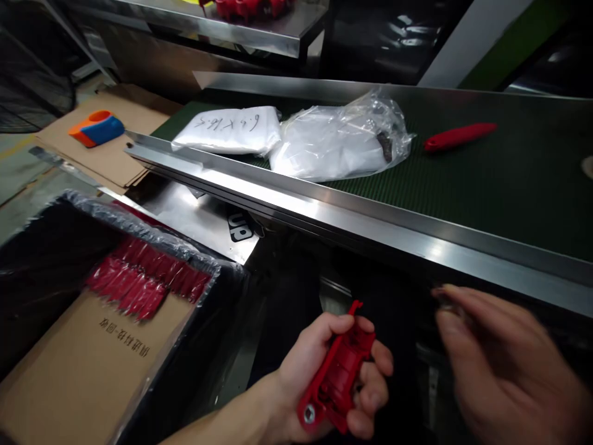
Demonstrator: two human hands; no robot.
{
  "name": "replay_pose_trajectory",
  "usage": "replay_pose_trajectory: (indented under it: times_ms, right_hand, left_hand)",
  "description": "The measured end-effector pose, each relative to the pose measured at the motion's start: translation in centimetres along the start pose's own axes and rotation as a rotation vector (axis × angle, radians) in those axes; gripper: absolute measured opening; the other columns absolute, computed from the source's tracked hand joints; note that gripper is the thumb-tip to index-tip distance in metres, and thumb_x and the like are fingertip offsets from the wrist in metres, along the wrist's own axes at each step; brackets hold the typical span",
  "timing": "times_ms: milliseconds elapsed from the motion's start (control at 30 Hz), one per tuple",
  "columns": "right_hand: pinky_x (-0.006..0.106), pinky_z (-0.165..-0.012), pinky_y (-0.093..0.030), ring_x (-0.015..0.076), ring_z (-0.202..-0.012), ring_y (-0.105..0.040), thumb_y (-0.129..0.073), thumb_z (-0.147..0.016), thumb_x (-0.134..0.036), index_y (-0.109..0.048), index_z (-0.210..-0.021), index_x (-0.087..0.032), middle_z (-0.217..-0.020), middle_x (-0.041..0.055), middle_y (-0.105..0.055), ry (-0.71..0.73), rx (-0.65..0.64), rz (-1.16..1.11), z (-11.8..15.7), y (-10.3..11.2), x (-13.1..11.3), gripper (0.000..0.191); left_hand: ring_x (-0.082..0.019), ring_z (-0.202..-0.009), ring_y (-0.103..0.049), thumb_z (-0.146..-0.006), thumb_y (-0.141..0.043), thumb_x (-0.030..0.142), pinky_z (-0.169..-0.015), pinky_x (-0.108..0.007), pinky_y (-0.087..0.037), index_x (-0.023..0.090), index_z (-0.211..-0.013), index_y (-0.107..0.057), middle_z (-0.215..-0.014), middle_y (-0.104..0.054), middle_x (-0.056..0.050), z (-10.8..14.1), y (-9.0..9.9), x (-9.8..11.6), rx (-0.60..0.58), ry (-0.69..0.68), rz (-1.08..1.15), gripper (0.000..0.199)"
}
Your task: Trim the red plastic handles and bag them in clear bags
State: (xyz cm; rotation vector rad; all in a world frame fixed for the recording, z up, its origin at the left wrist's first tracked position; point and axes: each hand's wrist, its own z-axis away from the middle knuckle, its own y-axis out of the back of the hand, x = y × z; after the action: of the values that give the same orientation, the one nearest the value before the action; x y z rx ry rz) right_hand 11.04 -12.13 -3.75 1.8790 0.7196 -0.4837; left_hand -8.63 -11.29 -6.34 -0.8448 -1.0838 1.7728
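Note:
My left hand (370, 389) is wrapped round a red plastic housing (340, 377), its hollow inside facing up. A metal ring sits in the housing's lower end and a thin hooked tip sticks out at the top. To the right, my right hand (491, 352) is pinched at the fingertips, apart from the housing. A small dark thing shows between thumb and forefinger, too blurred to name. On the green conveyor belt (523, 179) beyond lies a long red plastic piece (460, 136).
Two clear plastic bags (343, 139) (229, 130) lie on the belt, behind its metal rail (315, 204). At left, a lined bin (227, 272) holds cardboard (92, 364) and wrapped red pieces (139, 278). An orange-and-blue tape dispenser (99, 128) rests on cardboard sheets (139, 111).

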Motion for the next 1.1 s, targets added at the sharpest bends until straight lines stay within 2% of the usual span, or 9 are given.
replay_pose_trajectory:
  times_ms: [100, 167, 300, 367, 467, 567, 700, 933, 1100]
  right_hand:
    - [0.019, -0.075, -0.053, 0.0111, -0.09, -0.065, -0.059, -0.092, -0.026, -0.062, -0.121, -0.03, -0.108, -0.0008, -0.067, -0.208, -0.105, -0.065, -0.6, -1.6, -1.5, 0.029]
    - [0.013, -0.071, -0.053, 0.0076, -0.086, -0.064, -0.059, -0.092, -0.03, -0.062, -0.117, -0.032, -0.105, -0.003, -0.067, -0.252, -0.172, -0.094, -1.1, -2.4, -2.0, 0.025]
    - [0.011, -0.068, -0.052, 0.0078, -0.087, -0.065, -0.06, -0.091, -0.03, -0.066, -0.106, -0.032, -0.1, -0.0037, -0.067, -0.255, -0.24, -0.176, -2.0, -2.9, -1.8, 0.016]
    - [0.013, -0.063, -0.052, 0.0085, -0.08, -0.066, -0.063, -0.089, -0.031, -0.068, -0.102, -0.03, -0.094, -0.0033, -0.068, -0.258, -0.274, -0.198, -2.5, -2.8, -1.6, 0.014]
    - [0.016, -0.054, -0.05, 0.0089, -0.065, -0.062, -0.065, -0.087, -0.034, -0.069, -0.092, -0.026, -0.081, -0.0026, -0.067, -0.291, -0.322, -0.222, -3.2, -2.6, -1.1, 0.011]
    - [0.018, -0.058, -0.05, 0.0101, -0.069, -0.063, -0.061, -0.09, -0.035, -0.067, -0.082, -0.024, -0.079, -0.0015, -0.065, -0.333, -0.366, -0.31, -3.5, -2.3, -0.8, 0.015]
    - [0.017, -0.062, -0.049, 0.0094, -0.073, -0.063, -0.061, -0.089, -0.03, -0.065, -0.079, -0.023, -0.08, -0.0023, -0.064, -0.324, -0.321, -0.38, -3.3, -2.2, -0.5, 0.013]
    - [0.019, -0.061, -0.047, 0.0093, -0.068, -0.058, -0.058, -0.088, -0.03, -0.058, -0.074, -0.021, -0.076, -0.0026, -0.059, -0.342, -0.36, -0.512, -1.9, -1.9, -0.1, 0.016]
    - [0.019, -0.056, -0.042, 0.0094, -0.065, -0.05, -0.053, -0.092, -0.03, -0.052, -0.07, -0.02, -0.075, -0.0015, -0.053, -0.322, -0.354, -0.524, -0.5, -0.8, 0.6, 0.024]
  left_hand:
    - [-0.013, -0.041, -0.053, -0.084, -0.035, 0.048, -0.031, -0.019, -0.04, 0.008, -0.087, -0.064, -0.063, -0.061, -0.008, -0.2, -0.4, 1.3, -0.012, -0.018, 0.083, 0.049]
    - [-0.013, -0.044, -0.055, -0.084, -0.037, 0.044, -0.031, -0.019, -0.039, 0.01, -0.088, -0.064, -0.069, -0.063, -0.008, -0.2, -0.6, 1.8, 0.005, -0.001, 0.12, 0.044]
    - [-0.013, -0.035, -0.05, -0.087, -0.023, 0.05, -0.03, -0.019, -0.038, 0.005, -0.084, -0.064, -0.053, -0.057, -0.008, -0.3, -0.9, 2.1, 0.008, 0.106, -0.003, 0.061]
    - [-0.012, -0.032, -0.05, -0.088, -0.021, 0.052, -0.03, -0.018, -0.038, 0.004, -0.083, -0.063, -0.051, -0.055, -0.007, -0.5, -1.0, 2.0, 0.056, 0.098, -0.071, 0.064]
    - [-0.012, -0.033, -0.051, -0.088, -0.035, 0.045, -0.031, -0.018, -0.04, 0.01, -0.091, -0.058, -0.06, -0.06, -0.006, -1.2, -1.7, 1.5, 0.15, -0.089, -0.214, 0.042]
    - [-0.011, -0.034, -0.05, -0.089, -0.045, 0.036, -0.03, -0.016, -0.038, 0.018, -0.098, -0.047, -0.062, -0.063, -0.002, -2.1, -2.8, 0.8, 0.239, -0.283, -0.374, 0.02]
    - [-0.01, -0.032, -0.042, -0.09, -0.045, 0.042, -0.03, -0.013, -0.031, 0.02, -0.104, -0.043, -0.05, -0.055, 0.003, -2.8, -3.5, -0.6, 0.354, -0.386, -0.525, 0.026]
    - [-0.008, -0.036, -0.042, -0.091, -0.049, 0.043, -0.034, -0.014, -0.031, 0.02, -0.108, -0.046, -0.055, -0.054, 0.004, -2.9, -3.1, -3.5, 0.453, -0.484, -0.599, 0.029]
    - [-0.008, -0.036, -0.041, -0.094, -0.046, 0.044, -0.034, -0.014, -0.031, 0.021, -0.099, -0.043, -0.055, -0.054, 0.005, -2.1, -3.4, -3.9, 0.525, -0.657, -0.599, 0.024]
